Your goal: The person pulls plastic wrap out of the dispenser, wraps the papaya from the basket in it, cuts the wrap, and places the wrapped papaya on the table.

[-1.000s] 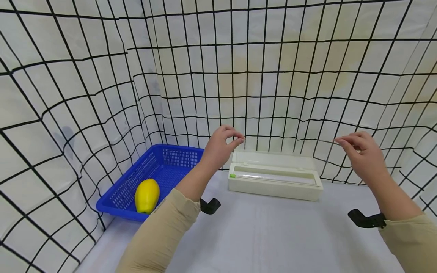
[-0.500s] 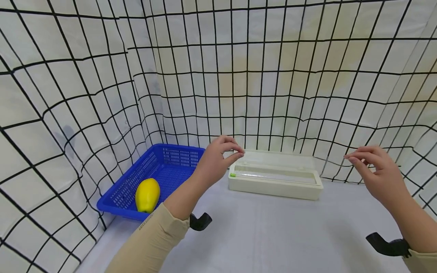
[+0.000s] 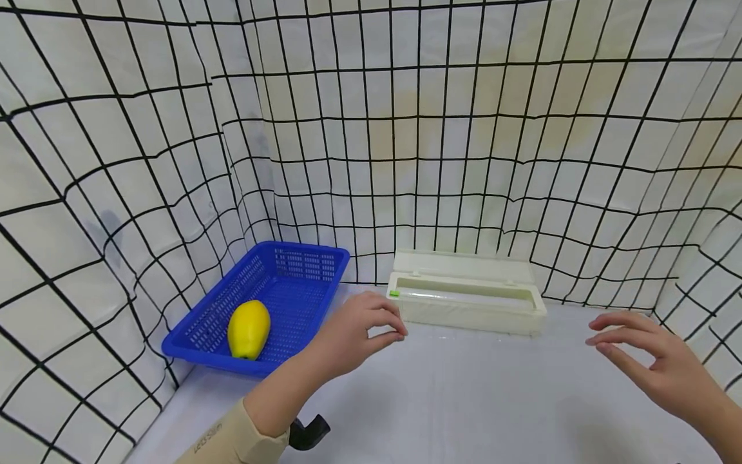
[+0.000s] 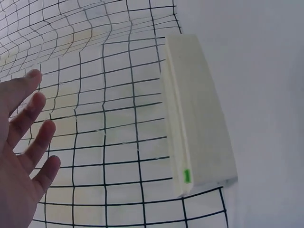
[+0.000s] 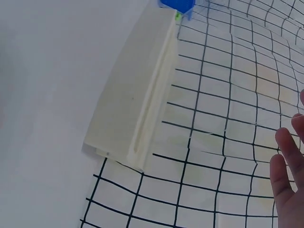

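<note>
A white cling film dispenser stands at the back of the table, lid raised, with a clear roll inside and a green piece at its left end. Faint glints suggest a sheet of cling film stretched between the hands; most of it is too transparent to see. My left hand, in front of the dispenser's left end, seems to pinch one side with thumb and fingertips. Off to the right, my right hand seems to pinch the other side. Both hands are above the table.
A blue basket at the left holds a yellow papaya-shaped fruit. White walls with black netting rise behind and to the left. White cloth covers the table.
Both hands have come down and back toward me from above the dispenser. The right hand lies slightly farther right than a second ago. Dispenser, basket and fruit have stayed put.
</note>
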Motion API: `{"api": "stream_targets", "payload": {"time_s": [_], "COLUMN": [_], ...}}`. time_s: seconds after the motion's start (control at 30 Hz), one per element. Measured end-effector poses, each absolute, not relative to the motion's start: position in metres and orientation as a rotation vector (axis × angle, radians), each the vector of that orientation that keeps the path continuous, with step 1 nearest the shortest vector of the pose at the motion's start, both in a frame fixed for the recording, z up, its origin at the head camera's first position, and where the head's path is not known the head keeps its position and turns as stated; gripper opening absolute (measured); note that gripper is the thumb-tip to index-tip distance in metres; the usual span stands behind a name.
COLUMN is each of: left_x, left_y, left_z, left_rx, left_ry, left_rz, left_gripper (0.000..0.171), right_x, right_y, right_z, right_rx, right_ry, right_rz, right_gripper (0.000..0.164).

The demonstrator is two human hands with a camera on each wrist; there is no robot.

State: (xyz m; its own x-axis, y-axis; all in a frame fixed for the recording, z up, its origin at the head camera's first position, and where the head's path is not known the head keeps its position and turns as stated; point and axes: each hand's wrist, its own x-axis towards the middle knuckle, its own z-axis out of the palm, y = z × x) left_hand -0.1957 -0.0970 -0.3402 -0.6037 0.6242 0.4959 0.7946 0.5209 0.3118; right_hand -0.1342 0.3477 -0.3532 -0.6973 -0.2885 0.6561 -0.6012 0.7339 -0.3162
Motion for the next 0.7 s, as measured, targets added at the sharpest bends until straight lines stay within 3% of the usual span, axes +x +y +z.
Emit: {"api": "stream_targets", "payload": {"time_s": [0.1,0.43,0.7], "left_x": [-0.186,-0.178,-0.178], "left_y": [-0.101,-0.104,-0.101], "left_z": [-0.352,-0.399,-0.434], "left_rx": [-1.256,-1.376,-1.459], "left_ry": [-2.467,-2.643,-2.642], "left_rz": [-0.697,-0.511,-0.263], "left_gripper": [0.005,0.005,0.003], "right_x": [-0.125,-0.11,-0.118], "right_y": [0.346,0.343,0.347], "right_z": [-0.365,-0.411,-0.451], "right_rx": [0.758,0.944,1.176], "right_ry": [-2.369,-2.469,-2.506], "right_rz": [0.697,0.62,0.414], "right_gripper": [0.05,0.053,0.037]}}
